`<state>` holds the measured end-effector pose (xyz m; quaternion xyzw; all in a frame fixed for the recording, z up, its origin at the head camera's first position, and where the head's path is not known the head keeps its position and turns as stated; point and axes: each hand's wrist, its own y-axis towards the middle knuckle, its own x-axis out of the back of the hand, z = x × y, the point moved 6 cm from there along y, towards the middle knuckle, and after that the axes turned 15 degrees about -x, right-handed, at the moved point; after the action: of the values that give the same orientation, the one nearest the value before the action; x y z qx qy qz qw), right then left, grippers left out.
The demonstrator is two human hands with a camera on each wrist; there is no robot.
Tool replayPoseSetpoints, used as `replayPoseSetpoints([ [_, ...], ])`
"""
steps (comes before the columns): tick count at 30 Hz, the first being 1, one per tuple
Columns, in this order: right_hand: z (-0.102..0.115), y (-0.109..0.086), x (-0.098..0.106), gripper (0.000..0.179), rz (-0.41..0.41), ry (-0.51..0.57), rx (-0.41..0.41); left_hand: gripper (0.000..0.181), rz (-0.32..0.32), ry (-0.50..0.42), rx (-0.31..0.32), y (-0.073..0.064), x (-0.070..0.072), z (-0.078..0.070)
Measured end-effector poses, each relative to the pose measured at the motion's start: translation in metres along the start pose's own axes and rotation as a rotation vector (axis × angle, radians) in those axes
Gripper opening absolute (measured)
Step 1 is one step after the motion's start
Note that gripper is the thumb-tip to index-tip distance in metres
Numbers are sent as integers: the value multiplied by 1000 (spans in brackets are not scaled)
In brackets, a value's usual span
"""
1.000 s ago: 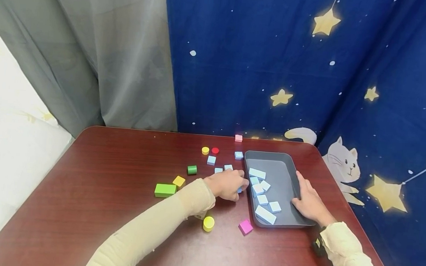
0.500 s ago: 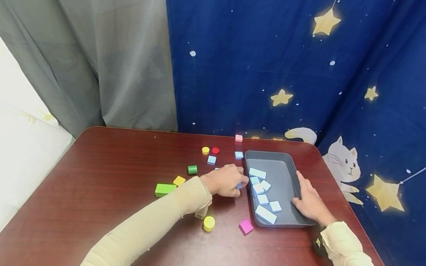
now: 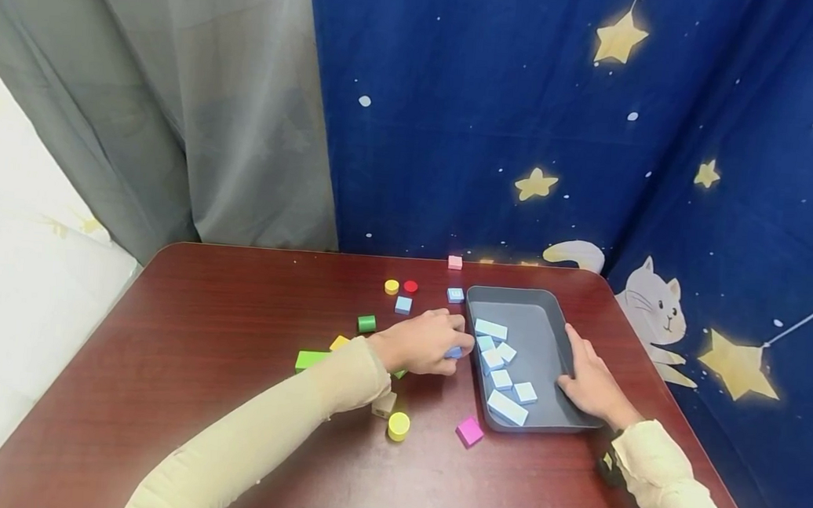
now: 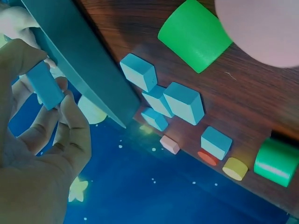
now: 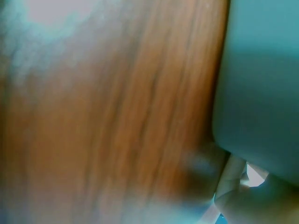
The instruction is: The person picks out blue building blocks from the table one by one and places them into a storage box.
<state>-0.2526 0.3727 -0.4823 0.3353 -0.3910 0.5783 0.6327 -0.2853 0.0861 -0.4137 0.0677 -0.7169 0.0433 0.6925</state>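
My left hand [image 3: 425, 343] pinches a blue block [image 4: 45, 85] between thumb and fingertips, just left of the grey tray [image 3: 540, 318]. In the left wrist view the block is held clear of the table beside the tray's outer wall. Inside the tray, along its left side, lie several pale blue blocks [image 3: 506, 409]. My right hand [image 3: 592, 385] grips the tray's right rim, thumb toward the inside and fingers along the outside. In the right wrist view only part of that hand [image 5: 252, 200] shows under the tray's corner.
Several blue blocks [image 4: 184, 102] stand left of the tray, partly behind my left hand in the head view. Around them are green cylinders [image 3: 366, 324], a yellow cylinder [image 3: 398, 427], a magenta block [image 3: 469, 431], a lime block [image 3: 311, 361] and a pink block [image 3: 455, 263] near the far edge.
My left hand has shifted slightly left and away from me, with the blue block between its fingers, and now covers blue blocks behind it. The right hand and tray stay put.
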Motion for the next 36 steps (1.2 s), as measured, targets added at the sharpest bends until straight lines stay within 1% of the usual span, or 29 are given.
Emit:
replayPoseSetpoints([
  [10,1,0,1,97,-5,-7,6,27,-53,22,-49,-11,10,-10],
  [18,1,-1,2,96,-5,-7,5,28,-42,7,-52,-12,9,-17],
  [23,2,-2,1,96,-9,-8,5,26,-54,-29,-57,-11,10,-21],
  [27,3,-2,2,95,-12,-8,1,31,-50,-51,-54,-8,13,-24],
  [32,3,-2,2,95,-13,-10,0,36,-49,-38,-76,-1,15,-28],
  [36,4,-2,2,96,-9,-10,-2,32,-58,-7,-102,7,16,-30],
])
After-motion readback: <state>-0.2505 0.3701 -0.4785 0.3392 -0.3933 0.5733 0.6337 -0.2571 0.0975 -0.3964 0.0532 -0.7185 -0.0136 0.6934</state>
